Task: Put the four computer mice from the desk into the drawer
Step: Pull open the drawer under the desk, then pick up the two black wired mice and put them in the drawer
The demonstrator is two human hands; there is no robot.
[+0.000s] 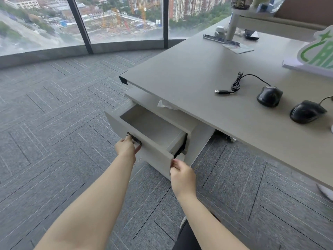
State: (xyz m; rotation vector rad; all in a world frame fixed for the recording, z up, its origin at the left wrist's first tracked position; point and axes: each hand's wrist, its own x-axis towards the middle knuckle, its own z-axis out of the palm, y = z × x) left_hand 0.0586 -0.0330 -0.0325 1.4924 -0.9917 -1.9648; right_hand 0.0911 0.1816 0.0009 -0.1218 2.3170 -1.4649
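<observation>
Gripping the front panel of the drawer (158,156) from both ends, the two hands are working well apart from each other. The left hand (127,147) is closing around the recessed handle at the panel's upper left, its fingertips disappearing into the dark slot, so how far they are curling inside cannot be told. The right hand (182,171) is pinching the panel's right edge, thumb and fingers folded around the corner. The drawer is standing pulled out from the cabinet beneath the desk (189,73), and the part of its inside that is showing is lying bare — the near portion is being hidden by the front panel itself.

On the desk, well away from the drawer, two dark mice are sitting near each other: the farther mouse (269,96) is trailing a cable that is running to a bundled coil and a USB plug (222,91), while the nearer mouse (307,112) is sending its cable off the right edge of the view. Only these two are showing; a pale sliver at the right border is being cut off and cannot be identified. A white scrap (164,105) is poking out under the desk edge above the drawer, too crumpled to make out.
</observation>
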